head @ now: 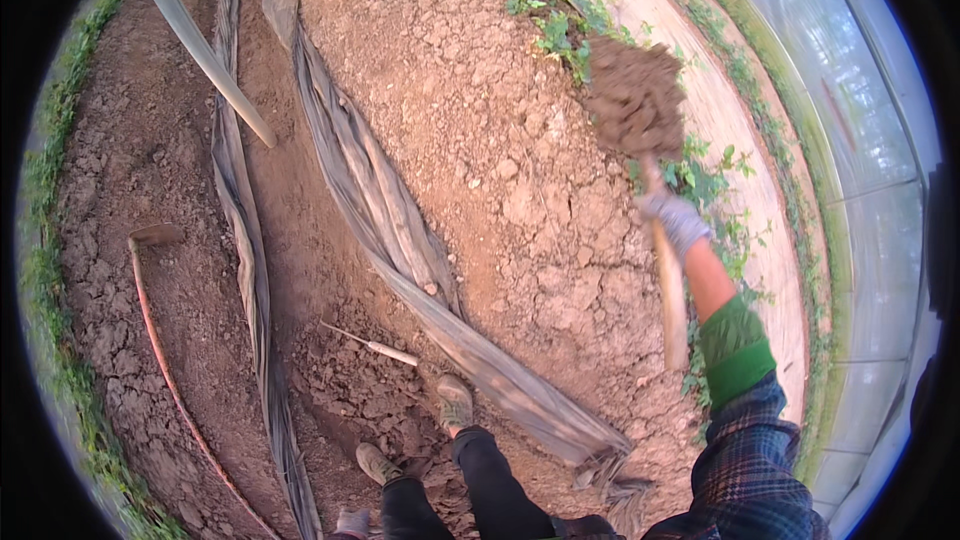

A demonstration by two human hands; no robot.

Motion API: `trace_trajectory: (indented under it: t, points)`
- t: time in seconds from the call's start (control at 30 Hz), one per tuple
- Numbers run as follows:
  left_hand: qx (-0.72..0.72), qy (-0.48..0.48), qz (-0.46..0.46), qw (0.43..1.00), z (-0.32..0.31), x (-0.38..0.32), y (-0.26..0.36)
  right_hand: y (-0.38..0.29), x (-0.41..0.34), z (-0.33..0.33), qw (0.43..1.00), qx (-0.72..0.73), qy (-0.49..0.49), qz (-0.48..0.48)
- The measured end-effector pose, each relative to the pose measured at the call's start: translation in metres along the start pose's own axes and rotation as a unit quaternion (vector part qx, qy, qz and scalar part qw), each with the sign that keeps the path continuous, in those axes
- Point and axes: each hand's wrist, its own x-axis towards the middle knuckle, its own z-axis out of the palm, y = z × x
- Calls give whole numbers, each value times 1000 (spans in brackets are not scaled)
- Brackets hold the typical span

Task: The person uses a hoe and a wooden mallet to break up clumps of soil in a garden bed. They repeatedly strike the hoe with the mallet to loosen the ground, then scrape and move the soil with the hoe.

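Observation:
My right hand point(677, 223), in a grey glove, grips the wooden handle point(670, 300) of a short digging tool, out to the right over the soil bed. A thick clump of moist brown soil point(637, 97) covers the tool's blade, hiding its shape. Leafy green plants point(709, 172) grow beside and beneath it. Only a bit of my gloved left hand point(352, 521) shows at the bottom edge, by my left leg; its fingers are not clear. Between the fabric strips, in front of my shoes point(455, 401), lies a thin tool with a pale handle point(392, 352).
A bunched grey ground-cover fabric point(360, 187) runs along the cracked soil bed point(480, 165), and another strip point(251, 255) lies left of it. A hoe point(161, 349) rests at left. A pale curved pole point(202, 52) reaches the ground. Plastic greenhouse sheeting point(847, 127) stands at right.

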Motion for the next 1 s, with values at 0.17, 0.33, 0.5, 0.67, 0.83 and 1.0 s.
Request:
trace_trajectory:
  t: [0.17, 0.33, 0.5, 0.67, 0.83, 1.0]
  points:
    - [-529, 95, -206, 818, -40, -15, 36, -78, 120, -80, 992, 113, 30, -55]
    - [-518, 135, -237, 811, -79, -63, 92, -90, 202, -118, 814, -533, 230, -39]
    - [-465, 151, -258, 833, -87, -76, 128, -77, 155, -114, 848, -355, 367, -143]
    - [-550, 98, -162, 813, -81, -58, 205, -35, 60, -42, 985, 44, 118, -121]
    - [-611, -83, 3, 787, -90, -73, 341, 63, -41, 99, 926, -324, -184, -55]
    - [-709, -245, -42, 660, -75, -110, 394, 158, -192, 264, 893, 104, -344, 272]
